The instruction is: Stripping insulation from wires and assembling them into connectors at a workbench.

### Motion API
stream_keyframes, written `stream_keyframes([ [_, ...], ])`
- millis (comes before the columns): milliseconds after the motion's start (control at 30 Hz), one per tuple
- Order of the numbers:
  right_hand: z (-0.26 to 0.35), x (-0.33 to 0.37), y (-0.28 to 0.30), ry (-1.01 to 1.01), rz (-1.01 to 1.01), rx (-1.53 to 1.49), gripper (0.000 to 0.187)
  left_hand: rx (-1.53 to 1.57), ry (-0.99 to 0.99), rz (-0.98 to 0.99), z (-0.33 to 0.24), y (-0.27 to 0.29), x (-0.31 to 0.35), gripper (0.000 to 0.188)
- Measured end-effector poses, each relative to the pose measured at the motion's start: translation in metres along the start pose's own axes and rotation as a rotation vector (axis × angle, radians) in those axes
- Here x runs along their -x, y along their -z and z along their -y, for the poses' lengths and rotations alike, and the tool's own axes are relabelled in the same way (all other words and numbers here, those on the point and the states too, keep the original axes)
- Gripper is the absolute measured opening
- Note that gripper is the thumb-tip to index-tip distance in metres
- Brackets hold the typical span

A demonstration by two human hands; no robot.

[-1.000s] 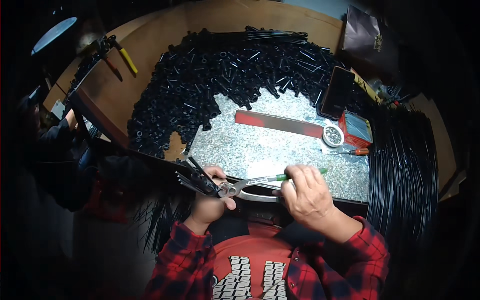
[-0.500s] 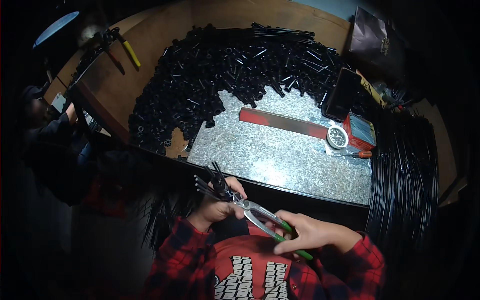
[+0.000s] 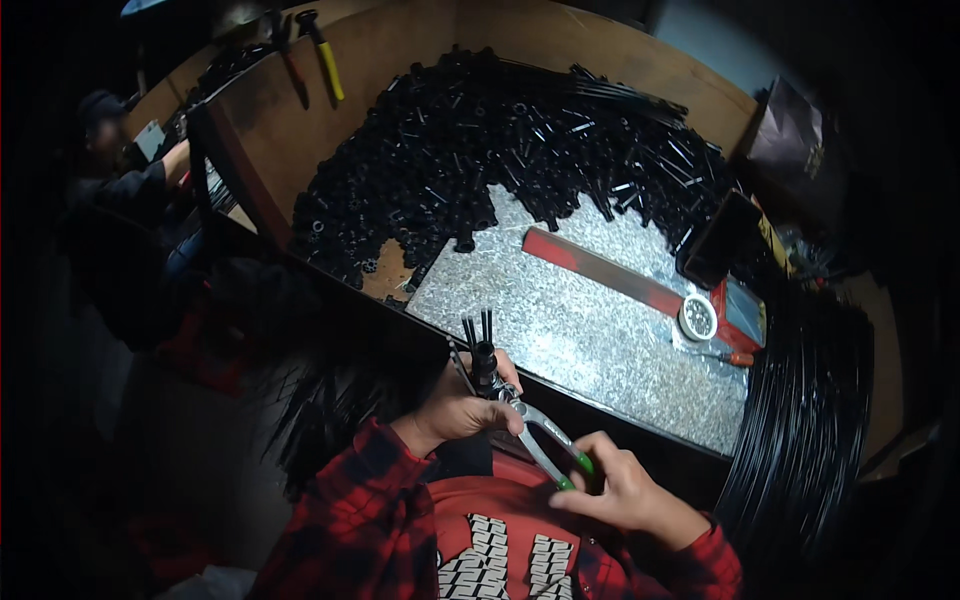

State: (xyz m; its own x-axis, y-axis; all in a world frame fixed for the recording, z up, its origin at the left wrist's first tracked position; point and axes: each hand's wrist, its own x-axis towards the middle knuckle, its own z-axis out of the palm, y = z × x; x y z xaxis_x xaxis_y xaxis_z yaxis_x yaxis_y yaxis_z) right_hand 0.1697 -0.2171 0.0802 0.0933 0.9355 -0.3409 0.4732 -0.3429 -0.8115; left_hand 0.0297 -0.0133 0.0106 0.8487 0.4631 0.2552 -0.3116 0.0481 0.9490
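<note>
My left hand is closed around a short black tubular part, held upright in front of my chest. Several thin black rods stick up beside and above it. Steel pincers with green handles reach across from the right, their jaws against the lower end of the black part by my left thumb. Whether the jaws bite on it I cannot tell. My right hand grips the green handles, which stand apart.
Black tubular pieces heap on the bench behind a speckled slab. On the slab lie a red-ended bar, a small white dish and a screwdriver. Long black rods hang at right. Another person sits far left.
The view has turned, so the bench sits further right and tilted. The black part and its rods now point more upright. The pincers slope more steeply, still in my right hand.
</note>
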Motion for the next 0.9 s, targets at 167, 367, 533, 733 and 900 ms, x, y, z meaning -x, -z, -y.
stream_keyframes([
  [167,-0.024,-0.010,-0.001,0.446,-0.438,0.625,0.034,0.023,0.014,-0.071,0.000,0.001,0.004,0.049],
  [367,-0.037,0.001,0.003,-0.226,0.438,-0.838,0.029,-0.024,0.074,0.142,-0.004,0.003,-0.001,0.039],
  [533,-0.012,-0.005,0.001,0.153,-0.205,0.297,0.047,-0.011,-0.001,0.006,0.002,0.001,-0.003,0.039],
  [733,-0.032,-0.009,-0.001,0.294,-0.207,0.219,0.046,0.104,0.125,0.030,0.007,0.001,-0.002,0.050],
  [900,-0.025,-0.001,0.025,-0.199,0.412,-0.428,0.046,-0.072,-0.042,0.168,0.018,0.004,-0.005,0.082],
])
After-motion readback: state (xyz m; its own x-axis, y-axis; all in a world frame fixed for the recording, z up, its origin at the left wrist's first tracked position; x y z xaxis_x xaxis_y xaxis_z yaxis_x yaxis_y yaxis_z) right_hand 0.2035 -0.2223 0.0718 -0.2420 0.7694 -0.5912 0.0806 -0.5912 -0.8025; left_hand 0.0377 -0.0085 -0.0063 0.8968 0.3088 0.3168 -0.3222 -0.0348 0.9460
